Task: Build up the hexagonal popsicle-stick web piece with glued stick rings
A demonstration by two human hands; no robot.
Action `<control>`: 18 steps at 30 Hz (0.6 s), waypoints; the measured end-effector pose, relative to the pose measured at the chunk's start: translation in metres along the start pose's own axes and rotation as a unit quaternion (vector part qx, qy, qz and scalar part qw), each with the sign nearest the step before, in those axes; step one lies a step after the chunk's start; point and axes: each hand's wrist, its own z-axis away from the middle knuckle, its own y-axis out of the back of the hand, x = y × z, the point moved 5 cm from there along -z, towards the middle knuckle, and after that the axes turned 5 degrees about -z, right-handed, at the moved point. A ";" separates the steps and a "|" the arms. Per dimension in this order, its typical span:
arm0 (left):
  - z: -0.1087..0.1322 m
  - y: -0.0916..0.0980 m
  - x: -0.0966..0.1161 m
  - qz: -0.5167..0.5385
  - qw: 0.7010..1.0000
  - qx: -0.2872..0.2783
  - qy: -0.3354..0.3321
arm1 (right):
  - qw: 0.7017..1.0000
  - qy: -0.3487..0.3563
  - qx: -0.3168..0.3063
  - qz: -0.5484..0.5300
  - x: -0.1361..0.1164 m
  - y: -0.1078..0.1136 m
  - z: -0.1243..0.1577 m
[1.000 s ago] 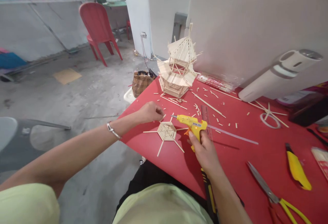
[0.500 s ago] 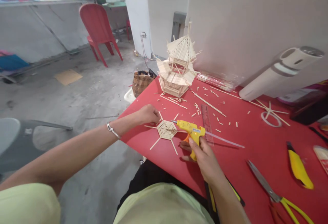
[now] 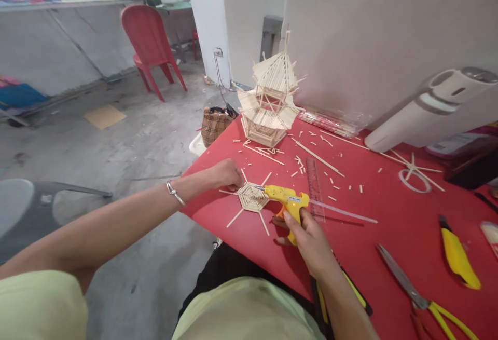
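My right hand [image 3: 311, 239] is wrapped round the handle of a yellow glue gun [image 3: 286, 199], a clear glue stick [image 3: 344, 210] jutting from its back. The gun's metal nozzle points left, over the upper edge of a web-shaped piece of thin wooden sticks [image 3: 251, 202]. That piece lies flat on the red table [image 3: 218, 213], its spokes reaching outward. At its upper left, my left hand [image 3: 229, 174] rests with curled fingers. Whatever those fingers pinch, if anything, is hidden from view.
Behind stands a stick pagoda [image 3: 270, 104]. Cut stick pieces and a clear ruler [image 3: 314, 184] lie around. To the right are scissors [image 3: 416, 293], a yellow cutter [image 3: 459, 257], a tape ring [image 3: 414, 180] and a leaning white tumbler [image 3: 416, 114]. A red chair [image 3: 146, 36] stands beyond.
The glue gun has shifted slightly left, bringing its nozzle further over the web-shaped piece. My left hand has barely moved.
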 end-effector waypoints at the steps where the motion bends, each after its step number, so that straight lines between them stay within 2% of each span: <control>1: 0.000 0.000 0.000 -0.008 1.000 0.001 -0.001 | 1.000 0.000 0.001 0.003 0.000 0.000 0.000; 12: -0.008 -0.003 -0.010 -0.016 0.999 -0.007 -0.032 | 1.000 -0.005 0.000 0.005 0.001 0.002 -0.003; 18: -0.002 -0.004 -0.006 0.003 1.000 -0.014 -0.020 | 1.000 -0.011 0.005 0.008 0.000 0.002 -0.004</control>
